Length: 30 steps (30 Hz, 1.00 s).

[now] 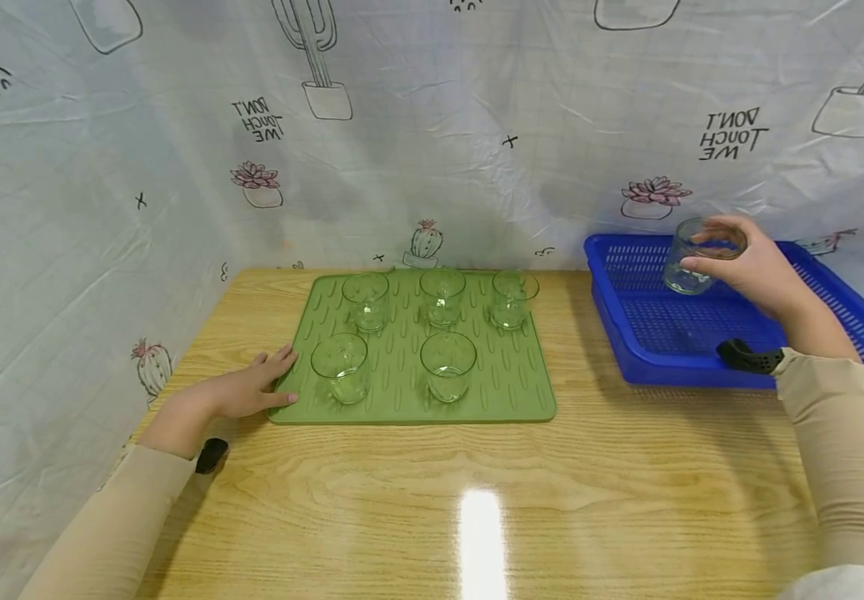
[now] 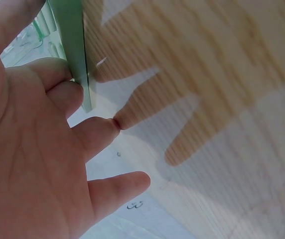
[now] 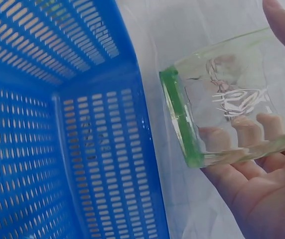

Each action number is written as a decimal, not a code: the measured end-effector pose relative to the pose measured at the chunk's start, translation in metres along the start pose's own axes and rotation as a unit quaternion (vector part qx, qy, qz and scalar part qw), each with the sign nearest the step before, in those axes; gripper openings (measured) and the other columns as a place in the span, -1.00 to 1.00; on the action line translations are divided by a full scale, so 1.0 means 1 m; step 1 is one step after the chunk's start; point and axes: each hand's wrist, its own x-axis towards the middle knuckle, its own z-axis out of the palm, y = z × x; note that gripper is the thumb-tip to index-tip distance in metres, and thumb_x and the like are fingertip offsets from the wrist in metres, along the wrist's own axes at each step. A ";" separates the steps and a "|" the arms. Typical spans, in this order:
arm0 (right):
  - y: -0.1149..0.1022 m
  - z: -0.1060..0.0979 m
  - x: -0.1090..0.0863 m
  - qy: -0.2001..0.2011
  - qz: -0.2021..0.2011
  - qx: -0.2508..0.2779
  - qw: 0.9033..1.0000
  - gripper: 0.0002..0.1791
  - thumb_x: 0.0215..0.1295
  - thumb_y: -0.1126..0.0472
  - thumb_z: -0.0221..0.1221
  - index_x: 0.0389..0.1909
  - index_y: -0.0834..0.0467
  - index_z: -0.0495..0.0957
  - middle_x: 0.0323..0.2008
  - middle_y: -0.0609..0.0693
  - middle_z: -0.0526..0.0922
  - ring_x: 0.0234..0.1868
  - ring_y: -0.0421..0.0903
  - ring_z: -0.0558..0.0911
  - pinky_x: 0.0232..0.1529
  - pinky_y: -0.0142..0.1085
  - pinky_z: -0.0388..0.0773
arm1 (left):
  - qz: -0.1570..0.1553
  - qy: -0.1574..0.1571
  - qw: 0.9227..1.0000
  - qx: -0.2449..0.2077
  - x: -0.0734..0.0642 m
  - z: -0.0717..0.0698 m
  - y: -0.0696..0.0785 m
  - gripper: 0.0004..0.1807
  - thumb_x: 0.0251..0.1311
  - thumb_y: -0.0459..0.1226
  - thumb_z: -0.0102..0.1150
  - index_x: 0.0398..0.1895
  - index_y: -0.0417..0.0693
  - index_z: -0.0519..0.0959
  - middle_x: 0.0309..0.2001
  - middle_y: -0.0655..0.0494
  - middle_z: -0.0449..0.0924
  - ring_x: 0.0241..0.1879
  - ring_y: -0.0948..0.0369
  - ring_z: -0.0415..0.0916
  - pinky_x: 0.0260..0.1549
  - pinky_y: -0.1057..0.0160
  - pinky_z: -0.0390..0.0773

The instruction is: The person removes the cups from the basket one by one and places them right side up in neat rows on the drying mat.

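My right hand (image 1: 765,271) grips a clear drinking glass (image 1: 681,267) round its side, over the back of a blue plastic basket (image 1: 607,321). Seen in the right wrist view, the glass (image 3: 232,99) has a thick greenish base and is tilted, with fingers showing through its wall. My left hand (image 1: 240,393) touches the left edge of a green ridged mat (image 1: 402,410), its fingers spread. On the mat stand three glasses in the back row, one of them a glass (image 1: 442,310) in the middle, and two in front, a left glass (image 1: 347,385) and a right glass (image 1: 448,382).
The wooden table (image 1: 327,500) carries the mat and the basket, with a strip of wood between them. A white printed sheet (image 1: 476,167) hangs close behind the mat and basket and along the left side. The basket's slotted walls (image 3: 107,149) rise beside the held glass.
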 end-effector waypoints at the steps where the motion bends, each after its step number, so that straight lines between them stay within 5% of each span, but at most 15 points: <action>1: -0.002 0.001 0.000 0.000 0.001 -0.005 1.000 -0.21 0.48 0.16 0.26 0.56 0.16 0.07 0.07 -0.37 0.40 0.00 -0.48 0.43 -0.14 -0.62 0.41 | 0.000 0.000 1.000 0.000 0.000 0.000 0.000 -0.01 0.51 0.00 0.12 0.61 -0.43 -0.19 0.59 -0.41 -0.44 0.48 -0.48 -0.57 0.31 -0.55 -0.25; 9: -0.018 0.013 -0.006 0.011 -0.018 0.032 0.999 -0.46 0.45 0.27 0.26 0.30 -0.18 0.32 0.05 -0.37 0.47 -0.01 -0.52 0.51 -0.12 -0.61 0.46 | 0.000 0.002 1.000 0.001 0.000 0.001 -0.001 -0.01 0.51 -0.01 0.13 0.61 -0.42 -0.19 0.59 -0.41 -0.45 0.47 -0.48 -0.57 0.31 -0.55 -0.24; 23: -0.041 0.040 -0.014 -0.008 -0.067 0.171 0.983 -0.47 0.39 0.49 0.24 0.26 0.00 0.44 0.04 -0.28 0.65 0.08 -0.29 0.55 -0.09 -0.55 0.50 | -0.001 0.000 1.000 0.006 0.000 0.001 -0.002 -0.01 0.52 0.01 0.10 0.62 -0.40 -0.20 0.60 -0.38 -0.47 0.48 -0.45 -0.59 0.32 -0.54 -0.25; 30: -0.056 0.054 -0.019 -0.029 -0.052 0.093 0.994 -0.47 0.45 0.37 0.24 0.32 -0.05 0.36 0.10 -0.34 0.57 0.13 -0.31 0.51 -0.06 -0.52 0.51 | -0.002 -0.002 1.000 0.005 0.000 0.001 -0.003 -0.01 0.52 0.02 0.09 0.62 -0.39 -0.21 0.60 -0.37 -0.48 0.48 -0.45 -0.60 0.32 -0.55 -0.25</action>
